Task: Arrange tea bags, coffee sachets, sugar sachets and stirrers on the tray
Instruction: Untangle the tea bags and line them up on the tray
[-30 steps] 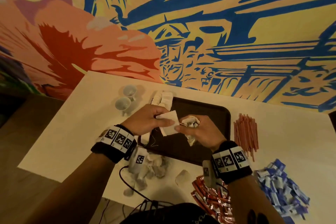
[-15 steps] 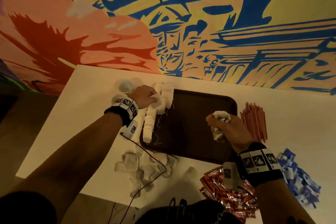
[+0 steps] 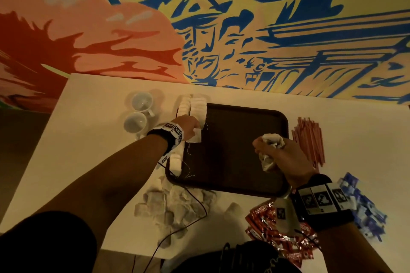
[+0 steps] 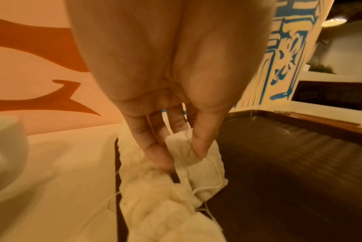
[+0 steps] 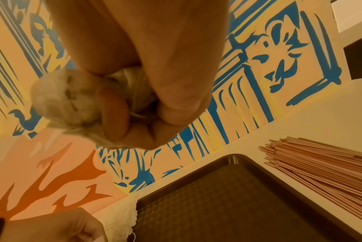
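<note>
Tray (image 3: 244, 186) middle lies bare; left hand (image 3: 188, 125) pinches tea bag (image 3: 196, 137) at its left edge.

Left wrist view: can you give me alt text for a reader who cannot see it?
A left hand pinches a white tea bag between thumb and fingers, holding it at the left edge of a dark tray beside a row of tea bags already lying there. A white cup sits at the far left, with a painted wall behind.
</note>
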{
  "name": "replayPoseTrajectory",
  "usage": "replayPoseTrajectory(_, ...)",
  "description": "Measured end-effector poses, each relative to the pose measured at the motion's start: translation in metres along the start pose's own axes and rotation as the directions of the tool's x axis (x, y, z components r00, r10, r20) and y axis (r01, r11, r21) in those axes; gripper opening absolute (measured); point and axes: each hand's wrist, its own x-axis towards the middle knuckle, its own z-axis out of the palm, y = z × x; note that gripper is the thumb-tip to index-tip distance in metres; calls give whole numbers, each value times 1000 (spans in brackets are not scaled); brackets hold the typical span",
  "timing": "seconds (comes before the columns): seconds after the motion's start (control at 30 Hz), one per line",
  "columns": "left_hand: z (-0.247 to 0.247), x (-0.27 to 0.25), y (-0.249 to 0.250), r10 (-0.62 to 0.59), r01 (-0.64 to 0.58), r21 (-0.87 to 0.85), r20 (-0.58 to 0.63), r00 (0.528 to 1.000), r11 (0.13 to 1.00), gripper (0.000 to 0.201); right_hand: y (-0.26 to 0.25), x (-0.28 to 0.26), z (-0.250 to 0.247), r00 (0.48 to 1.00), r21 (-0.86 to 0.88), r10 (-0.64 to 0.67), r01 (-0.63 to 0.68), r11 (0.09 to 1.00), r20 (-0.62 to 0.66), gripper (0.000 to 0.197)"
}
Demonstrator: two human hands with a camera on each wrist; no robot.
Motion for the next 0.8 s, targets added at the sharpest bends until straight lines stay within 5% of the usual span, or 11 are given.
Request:
replayPoseTrajectory(0.17, -2, 12, -3, 9, -6, 82, -41, 999, 997, 37, 0, 0, 1, 1000, -25, 17, -17, 1000, -15, 34)
replayPoseTrajectory(0.4, -8, 12, -1, 13, 22, 137, -251, 968, 990, 23, -4, 2, 6, 1000, 45, 22, -22, 999, 2, 39)
replayPoseTrajectory(0.63, -24, -32, 11, -72, 25, -124, -398, 915, 992, 11, -15, -1, 15, 996, 202, 53, -66, 977, 69, 46)
replayPoseTrajectory(0.8, -26, -93, 43, 27, -187, -353, -412, 911, 917, 4, -20, -11, 24, 998, 205, 23, -36, 978, 64, 41)
